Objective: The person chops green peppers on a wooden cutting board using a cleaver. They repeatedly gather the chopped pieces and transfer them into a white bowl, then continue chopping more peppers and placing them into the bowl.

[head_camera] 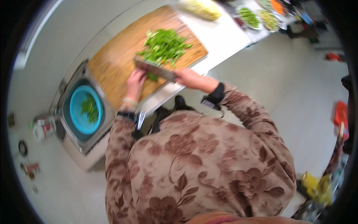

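Observation:
My right hand [188,79] grips the handle of a cleaver [154,69], whose broad blade slants across the near part of the wooden cutting board [112,61]. Close against the blade, my left hand [136,81] has its fingers bent down onto a few leafy greens [152,77] that show beside the fingertips. Its palm side is hidden. Beyond the blade lies a loose heap of chopped greens [166,44], which the cleaver partly covers. Motion blurs the hands and blade slightly.
Left of the board, a blue plastic basket [77,117] holding some greens sits in a metal sink [65,123]. A napa cabbage [202,9] lies on the white counter [221,42]. Farther right are plates of chopped green vegetables [249,18]. A bottle [42,130] stands beyond the sink.

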